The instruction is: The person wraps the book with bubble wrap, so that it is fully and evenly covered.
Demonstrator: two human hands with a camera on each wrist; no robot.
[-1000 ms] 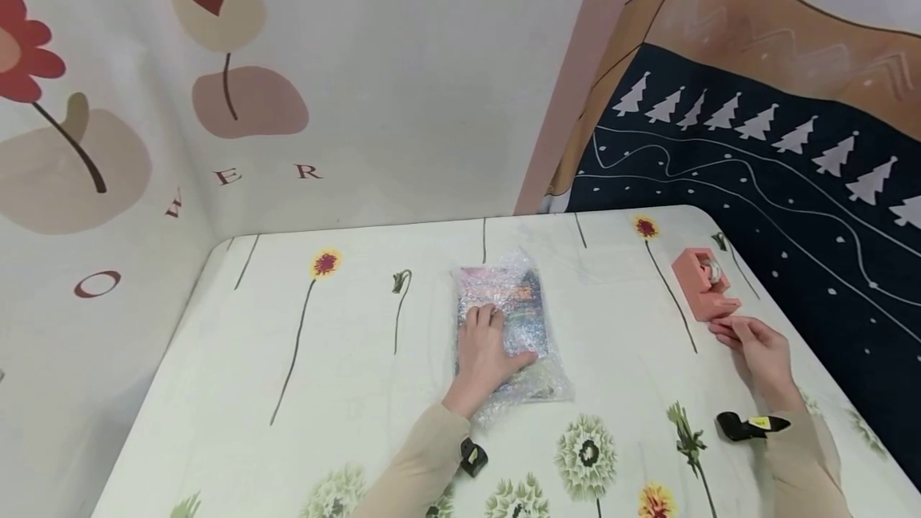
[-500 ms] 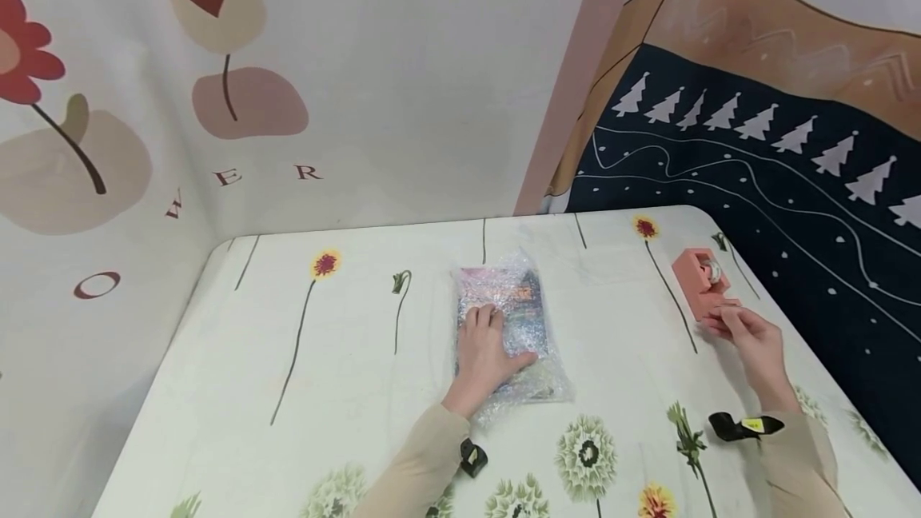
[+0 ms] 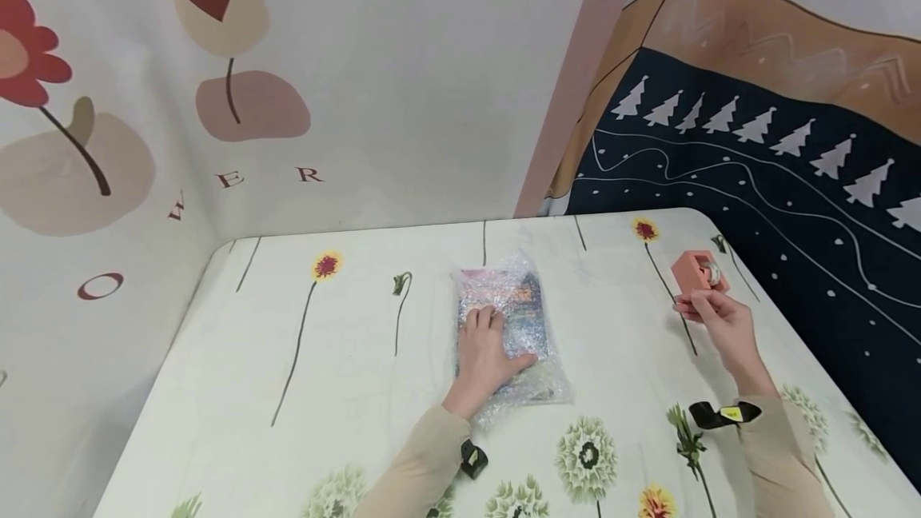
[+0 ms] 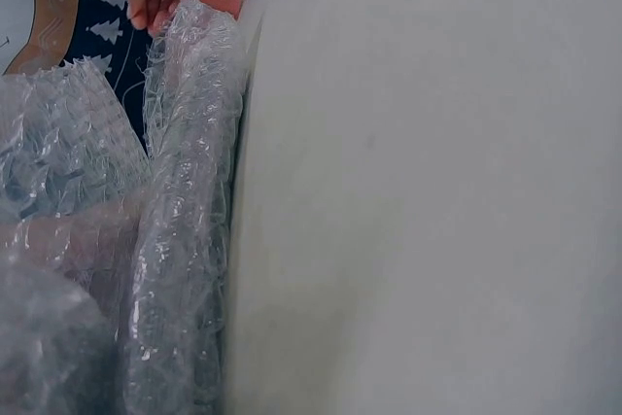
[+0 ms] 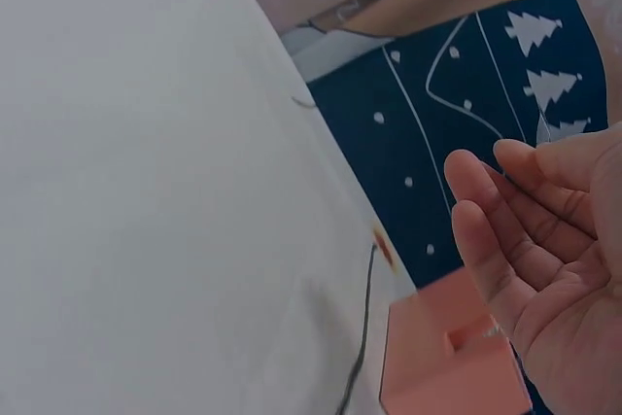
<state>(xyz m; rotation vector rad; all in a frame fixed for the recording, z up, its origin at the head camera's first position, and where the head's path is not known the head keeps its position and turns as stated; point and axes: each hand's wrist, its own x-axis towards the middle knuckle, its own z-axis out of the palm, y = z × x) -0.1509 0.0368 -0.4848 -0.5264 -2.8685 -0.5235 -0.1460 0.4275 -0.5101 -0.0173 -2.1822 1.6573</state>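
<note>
A flat package (image 3: 525,310) in clear bubble wrap, with a colourful printed face, lies mid-table in the head view. My left hand (image 3: 484,354) rests on it, fingers together and thumb spread to the side. Bubble wrap (image 4: 185,211) fills the left side of the left wrist view. Over at the right, a pink tape dispenser (image 3: 692,272) stands on the table. My right hand (image 3: 723,326) overlaps its near end, thumb and index finger pinched together. In the right wrist view a faint clear piece of tape (image 5: 546,125) shows at those fingertips.
A white cloth printed with flowers covers the table (image 3: 360,390). Behind it hangs a pale curtain (image 3: 403,102) with flower prints, and a dark blue curtain (image 3: 691,158) with white trees borders the right edge. Both wrists wear black camera straps.
My right hand has moved left and slightly up from the near end of the tape dispenser, now passing in front of it. My left hand and the package have stayed still.
</note>
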